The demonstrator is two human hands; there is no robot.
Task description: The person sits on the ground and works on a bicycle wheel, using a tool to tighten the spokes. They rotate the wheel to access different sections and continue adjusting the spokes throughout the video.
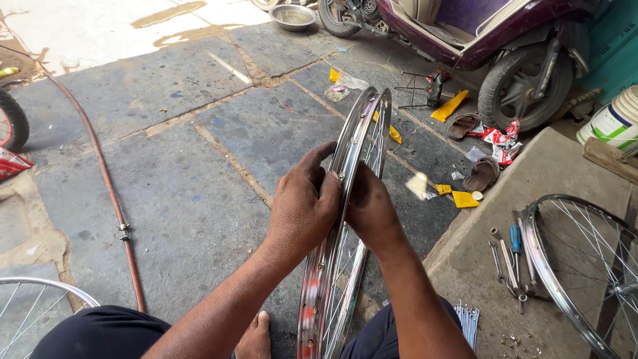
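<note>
A shiny metal bicycle wheel rim with thin spokes stands upright on edge between my knees, seen edge-on. My left hand grips the rim's left side at mid height, thumb over the outer edge. My right hand clasps the rim from the right at the same height, fingers pressed against the spokes. The lower part of the rim shows rust spots.
A second spoked wheel lies on a raised concrete slab at right, beside wrenches, a blue-handled screwdriver and loose spokes. A purple scooter, sandals, a hose and a metal bowl are around.
</note>
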